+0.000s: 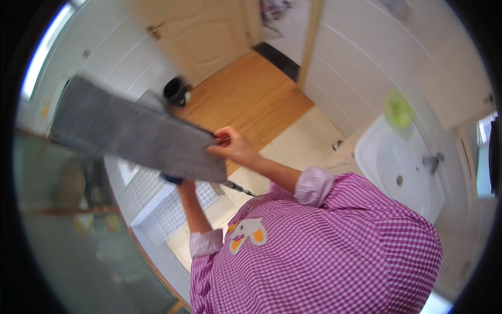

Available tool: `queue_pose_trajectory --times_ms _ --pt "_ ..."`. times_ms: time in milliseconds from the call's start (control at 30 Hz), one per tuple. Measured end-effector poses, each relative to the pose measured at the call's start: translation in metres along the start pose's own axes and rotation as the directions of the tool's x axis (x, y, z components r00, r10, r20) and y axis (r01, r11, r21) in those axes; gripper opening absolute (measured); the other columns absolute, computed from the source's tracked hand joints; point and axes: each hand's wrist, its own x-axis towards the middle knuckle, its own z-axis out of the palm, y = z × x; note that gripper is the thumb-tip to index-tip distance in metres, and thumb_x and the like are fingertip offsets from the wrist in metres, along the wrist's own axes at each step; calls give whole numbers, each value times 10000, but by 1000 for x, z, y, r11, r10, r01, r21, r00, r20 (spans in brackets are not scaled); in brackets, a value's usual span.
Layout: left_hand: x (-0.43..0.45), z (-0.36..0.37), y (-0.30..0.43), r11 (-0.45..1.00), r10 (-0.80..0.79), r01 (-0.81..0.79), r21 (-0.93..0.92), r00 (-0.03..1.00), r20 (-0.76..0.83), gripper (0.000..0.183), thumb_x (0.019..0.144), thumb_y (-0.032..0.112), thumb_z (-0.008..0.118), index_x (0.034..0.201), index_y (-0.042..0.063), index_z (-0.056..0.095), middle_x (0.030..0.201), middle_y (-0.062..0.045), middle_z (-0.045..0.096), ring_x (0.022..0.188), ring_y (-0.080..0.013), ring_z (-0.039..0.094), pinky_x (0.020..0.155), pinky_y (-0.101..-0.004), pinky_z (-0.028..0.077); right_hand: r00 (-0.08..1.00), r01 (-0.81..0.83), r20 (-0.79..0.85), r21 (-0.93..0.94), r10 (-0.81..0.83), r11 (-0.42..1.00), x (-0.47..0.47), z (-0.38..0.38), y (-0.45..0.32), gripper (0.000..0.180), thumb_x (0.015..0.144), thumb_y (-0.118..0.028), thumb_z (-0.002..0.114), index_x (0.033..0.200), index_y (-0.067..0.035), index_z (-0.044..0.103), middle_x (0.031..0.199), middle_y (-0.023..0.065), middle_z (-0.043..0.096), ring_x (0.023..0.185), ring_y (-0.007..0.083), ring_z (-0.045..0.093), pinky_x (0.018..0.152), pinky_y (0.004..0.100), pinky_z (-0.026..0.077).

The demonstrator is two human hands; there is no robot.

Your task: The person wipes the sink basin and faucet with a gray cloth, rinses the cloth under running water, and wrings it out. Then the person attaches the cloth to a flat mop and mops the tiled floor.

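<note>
A long grey flat pad [137,131], seemingly a mop head with a fabric cover, is held up at the left, slanting down towards the middle. My right hand [231,147] grips its near right corner between thumb and fingers. Behind the pad's lower edge is my left hand [186,184]; its fingers are hidden, so its hold cannot be made out. Something dark blue [171,179] shows beside that hand. A dark pole [237,187] extends from under the pad towards my body.
A white washbasin [376,157] with a metal tap [433,161] and a green bowl [398,110] is at the right. A black bin [175,92] stands near the wooden door [200,35]. Glass panels [98,243] stand at the left, beside a tiled ledge [157,204].
</note>
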Motion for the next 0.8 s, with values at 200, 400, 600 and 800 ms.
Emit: queue_pose_trajectory --times_ms 200,400,600,800 --pt "-29 -3 31 975 -41 23 222 996 77 627 855 41 600 1390 29 273 1361 -134 372 1211 -243 403 1031 -395 348 952 181 -216 -178 -217 967 6 10 37 663 601 -344 834 1044 17 499 945 158 537 894 253 529 784 350 458" --pt "-41 -47 104 584 -229 -175 793 901 367 620 717 28 737 1277 51 473 1261 -123 485 1145 -249 468 961 -375 401 999 -14 -49 105 19 994 -13 3 21 637 605 -357 833 1010 16 513 955 161 561 898 250 549 766 336 464" --pt "-37 -54 195 696 -278 -295 655 730 624 723 685 203 784 1301 56 435 1306 -154 428 1181 -280 417 991 -413 336 991 93 74 181 -108 979 -22 10 19 336 695 -245 783 846 -10 596 771 61 609 748 122 564 662 273 446" --pt "-48 17 203 946 231 -208 247 971 -66 652 722 218 728 1243 -40 432 1262 -205 471 1140 -344 470 975 -452 369 975 66 203 128 -91 990 -19 12 21 327 729 -264 752 872 -17 593 769 46 591 740 105 538 646 267 442"
